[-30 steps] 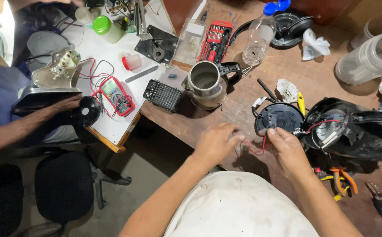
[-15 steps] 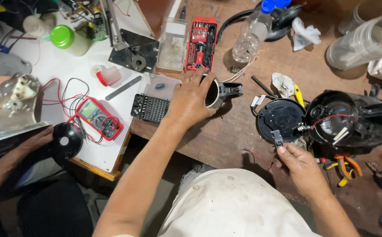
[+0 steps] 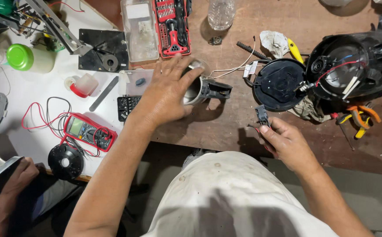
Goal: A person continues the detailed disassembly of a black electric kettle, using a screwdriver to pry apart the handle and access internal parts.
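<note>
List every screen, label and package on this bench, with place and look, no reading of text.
Multimeter: left, on the white board; red case, grey-green screen, red leads.
Screwdriver bit set: top centre; open red and black case.
Clear plastic box: left of the set; rectangular.
White tag: on the wires right of the metal cup under the left hand.

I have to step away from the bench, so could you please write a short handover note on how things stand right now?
Left hand: laid over the mouth of the metal cup on the wooden table, fingers around its rim.
Right hand: pinching a small black part at the table edge.
Black round base lies detached beside the open kettle body, wires exposed.
Done: kettle opened.
Left: apparently reassembly; cannot tell more.
</note>
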